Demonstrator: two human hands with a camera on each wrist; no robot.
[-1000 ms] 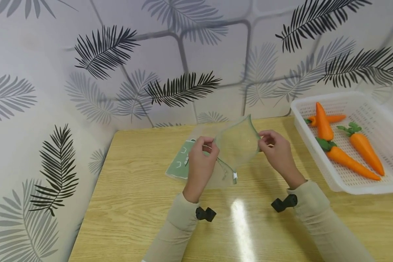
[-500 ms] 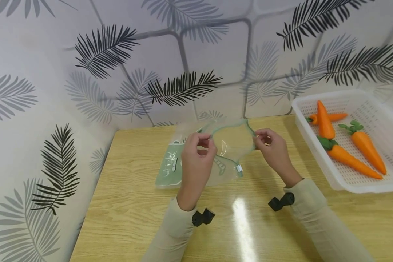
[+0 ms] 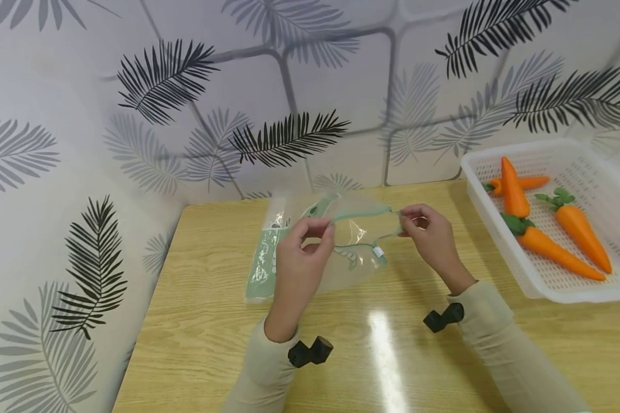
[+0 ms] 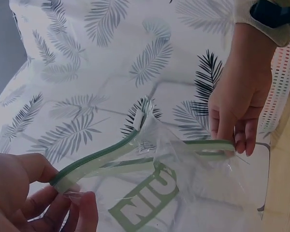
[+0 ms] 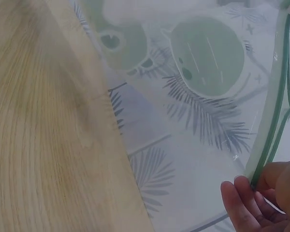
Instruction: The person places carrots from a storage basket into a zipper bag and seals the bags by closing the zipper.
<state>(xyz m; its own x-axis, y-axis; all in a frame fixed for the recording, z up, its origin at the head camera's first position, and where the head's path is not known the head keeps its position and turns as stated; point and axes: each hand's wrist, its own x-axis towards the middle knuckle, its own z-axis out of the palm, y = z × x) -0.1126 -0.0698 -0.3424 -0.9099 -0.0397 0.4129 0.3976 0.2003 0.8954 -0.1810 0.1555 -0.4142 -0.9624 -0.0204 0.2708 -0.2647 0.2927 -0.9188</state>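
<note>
A clear zip bag (image 3: pixel 341 269) with green print and a green zip edge is held between both hands above the table. My left hand (image 3: pixel 302 258) pinches one part of the zip edge between thumb and fingers. At the opposite end of the mouth, my right hand (image 3: pixel 431 238) pinches the rim. The mouth gapes between the hands, and a white slider (image 3: pixel 378 251) sits on the nearer edge. In the left wrist view, green lettering (image 4: pixel 145 200) shows on the bag. Rounded green figures (image 5: pixel 208 55) appear on it in the right wrist view.
A white perforated basket (image 3: pixel 496 252) stands on the right of the wooden table (image 3: pixel 201 344). Several toy carrots (image 3: pixel 581 238) lie inside it. Behind the table rises a wall (image 3: pixel 336 86) with a leaf pattern.
My left hand has shifted left and slightly down, drawing the bag leftward. The mouth has become longer and narrower. My right hand has moved slightly left. The carrots remain in place.
</note>
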